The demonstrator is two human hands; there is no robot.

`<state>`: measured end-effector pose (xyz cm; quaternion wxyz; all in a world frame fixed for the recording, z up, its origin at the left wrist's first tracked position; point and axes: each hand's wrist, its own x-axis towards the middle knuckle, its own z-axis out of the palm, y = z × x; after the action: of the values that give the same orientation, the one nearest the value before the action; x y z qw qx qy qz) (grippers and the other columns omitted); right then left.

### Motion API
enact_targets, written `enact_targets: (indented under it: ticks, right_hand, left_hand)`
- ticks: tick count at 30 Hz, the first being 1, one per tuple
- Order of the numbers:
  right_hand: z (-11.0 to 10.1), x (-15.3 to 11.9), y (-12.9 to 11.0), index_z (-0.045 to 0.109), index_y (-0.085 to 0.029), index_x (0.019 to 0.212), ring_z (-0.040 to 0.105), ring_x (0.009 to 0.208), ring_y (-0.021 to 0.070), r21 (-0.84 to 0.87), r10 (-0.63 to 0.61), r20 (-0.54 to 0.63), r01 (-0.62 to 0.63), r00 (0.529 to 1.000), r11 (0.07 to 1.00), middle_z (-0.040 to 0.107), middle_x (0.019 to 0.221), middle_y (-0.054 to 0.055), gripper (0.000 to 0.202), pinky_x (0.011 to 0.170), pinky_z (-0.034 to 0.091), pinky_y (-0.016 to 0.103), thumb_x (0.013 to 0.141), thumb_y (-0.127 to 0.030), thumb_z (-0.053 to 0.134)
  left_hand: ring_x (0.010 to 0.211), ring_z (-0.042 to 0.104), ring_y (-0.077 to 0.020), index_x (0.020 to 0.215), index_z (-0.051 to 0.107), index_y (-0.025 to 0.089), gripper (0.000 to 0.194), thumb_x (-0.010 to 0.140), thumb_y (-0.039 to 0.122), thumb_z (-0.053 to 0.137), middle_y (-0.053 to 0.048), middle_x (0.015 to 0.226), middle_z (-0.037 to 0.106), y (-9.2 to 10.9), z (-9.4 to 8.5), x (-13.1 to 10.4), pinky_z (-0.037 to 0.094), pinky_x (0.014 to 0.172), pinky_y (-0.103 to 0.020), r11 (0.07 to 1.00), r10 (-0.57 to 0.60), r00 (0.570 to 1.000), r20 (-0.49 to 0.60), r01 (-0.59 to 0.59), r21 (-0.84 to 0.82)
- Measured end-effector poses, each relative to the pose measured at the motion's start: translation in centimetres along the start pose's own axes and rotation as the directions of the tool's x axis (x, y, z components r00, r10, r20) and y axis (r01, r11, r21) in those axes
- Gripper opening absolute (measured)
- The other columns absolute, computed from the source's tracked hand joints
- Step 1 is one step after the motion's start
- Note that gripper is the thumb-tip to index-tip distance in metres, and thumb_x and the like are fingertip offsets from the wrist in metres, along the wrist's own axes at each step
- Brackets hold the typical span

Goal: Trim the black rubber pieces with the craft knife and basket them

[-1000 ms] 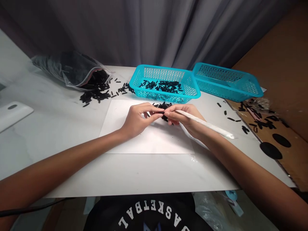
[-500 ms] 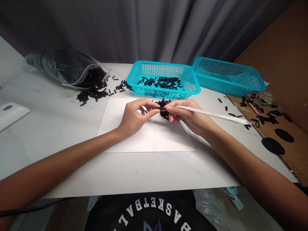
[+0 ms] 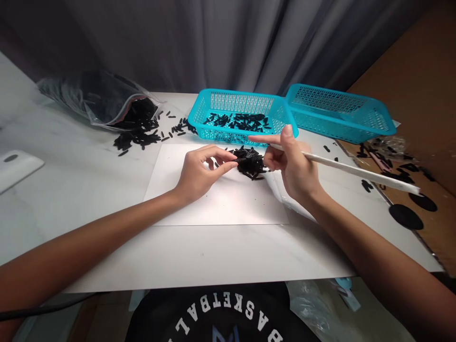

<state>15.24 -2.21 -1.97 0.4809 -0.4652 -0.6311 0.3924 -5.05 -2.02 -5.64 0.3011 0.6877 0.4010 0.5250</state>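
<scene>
My left hand (image 3: 203,172) pinches a small black piece (image 3: 241,159) between thumb and fingertips, over the white sheet (image 3: 213,206). Just beyond it lies a pile of black pieces (image 3: 252,166) on the sheet. My right hand (image 3: 294,164) is raised at the pile's right side, in front of the near basket. A long white stick (image 3: 359,170) is held in its curled fingers and points out to the right. The index finger and thumb of that hand are stretched out, away from the black piece.
A blue basket (image 3: 243,139) with black pieces stands behind the sheet, another blue basket (image 3: 342,130) to its right. An open plastic bag (image 3: 103,102) spills black pieces at the back left. Black ovals (image 3: 405,216) and scraps lie at right.
My right hand has moved right and up with the white stick, letting go of the black piece and uncovering the pile. My left hand has stayed in place with the piece.
</scene>
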Motion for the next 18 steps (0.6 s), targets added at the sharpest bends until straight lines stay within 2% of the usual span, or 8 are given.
enact_targets:
  ticks: [4,7,9,12,15,18]
  right_hand:
    - [0.0,-0.6,-0.2,0.083,-0.025,0.099,0.045,0.052,0.0161,0.005,-0.097,-0.018,0.097,0.995,0.995,0.043,0.049,0.0,0.057,0.056,0.038,0.034,0.1,-0.063,0.041]
    - [0.2,-1.0,-0.2,0.084,-0.026,0.095,0.058,0.063,0.0191,0.015,-0.099,0.034,0.098,0.995,0.995,0.058,0.059,0.004,0.06,0.058,0.043,0.034,0.1,-0.065,0.038]
    - [0.4,-1.1,-0.3,0.083,-0.027,0.092,0.063,0.072,0.0204,-0.035,-0.085,0.051,0.087,0.995,0.996,0.067,0.071,0.005,0.052,0.06,0.046,0.034,0.099,-0.063,0.047]
    - [0.6,-1.1,-0.5,0.08,-0.025,0.095,0.064,0.067,0.0178,-0.084,-0.072,0.054,0.076,0.996,0.994,0.07,0.073,0.003,0.026,0.058,0.05,0.031,0.088,-0.049,0.072]
    - [0.7,-1.2,-0.5,0.074,-0.022,0.09,0.07,0.07,0.0181,-0.033,-0.101,0.062,0.103,0.993,0.994,0.075,0.081,0.003,0.022,0.062,0.055,0.032,0.08,-0.04,0.083]
    - [0.5,-1.2,-0.3,0.069,-0.022,0.088,0.072,0.073,0.0197,-0.069,-0.163,0.055,0.167,0.985,0.984,0.076,0.084,0.004,0.023,0.065,0.057,0.033,0.079,-0.037,0.084]
  left_hand:
    - [0.071,0.064,-0.0123,0.084,0.078,0.019,0.007,0.08,0.024,0.081,-0.003,0.086,0.077,0.1,0.0,0.0,0.045,0.055,-0.024,1.0,-0.002,1.0,-0.007,0.002,0.007]
    - [0.069,0.064,-0.0124,0.085,0.078,0.02,0.006,0.08,0.023,0.081,-0.003,0.085,0.077,0.1,0.0,0.0,0.046,0.055,-0.024,1.0,0.004,1.0,-0.011,-0.004,0.012]
    - [0.069,0.064,-0.0128,0.084,0.078,0.02,0.006,0.08,0.023,0.08,-0.003,0.084,0.077,0.1,0.0,0.0,0.046,0.056,-0.025,1.0,0.006,1.0,-0.013,-0.005,0.013]
    - [0.071,0.065,-0.0136,0.085,0.078,0.02,0.007,0.08,0.024,0.08,-0.004,0.084,0.077,0.1,0.0,0.0,0.046,0.056,-0.025,1.0,0.002,1.0,-0.015,-0.001,0.014]
    - [0.073,0.066,-0.0144,0.085,0.078,0.02,0.008,0.08,0.026,0.08,-0.004,0.085,0.077,0.1,0.0,-0.1,0.046,0.056,-0.025,1.0,-0.004,1.0,-0.013,0.004,0.016]
    - [0.073,0.066,-0.0145,0.084,0.078,0.021,0.008,0.081,0.028,0.08,-0.003,0.086,0.077,0.1,-0.1,0.0,0.046,0.056,-0.025,1.0,-0.024,1.0,-0.013,0.024,0.007]
